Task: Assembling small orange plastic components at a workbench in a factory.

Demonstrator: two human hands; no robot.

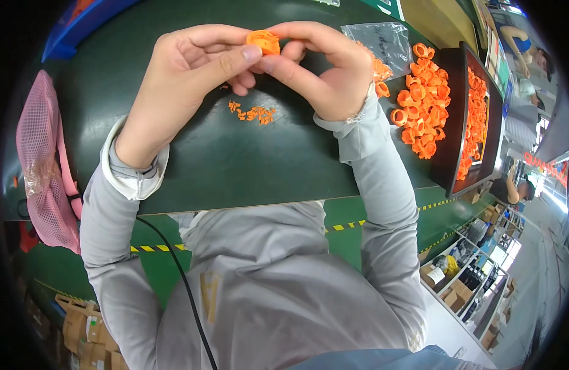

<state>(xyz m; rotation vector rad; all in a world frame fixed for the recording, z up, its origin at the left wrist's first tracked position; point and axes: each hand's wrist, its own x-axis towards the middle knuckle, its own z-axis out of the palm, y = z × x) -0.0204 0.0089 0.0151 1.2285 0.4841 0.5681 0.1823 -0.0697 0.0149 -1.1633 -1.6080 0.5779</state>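
Observation:
Between my two hands, above the dark green table (235, 166), is a small round orange plastic part (263, 42), hollow like a cap. My left hand (195, 71) pinches its left side between thumb and fingers. From the other side, the thumb and forefinger of my right hand (327, 65) grip it too. Below the hands lies a scatter of small orange bits (253, 114). To the right of my right wrist sits a loose pile of similar orange parts (423, 102).
A black tray (458, 123) of orange pieces stands at the right, beside a clear plastic bag (380, 46) with small orange pieces. At the left lies a pink mesh bag (41, 166); a blue bin (75, 31) is at the far left. A black cable (184, 280) crosses my front.

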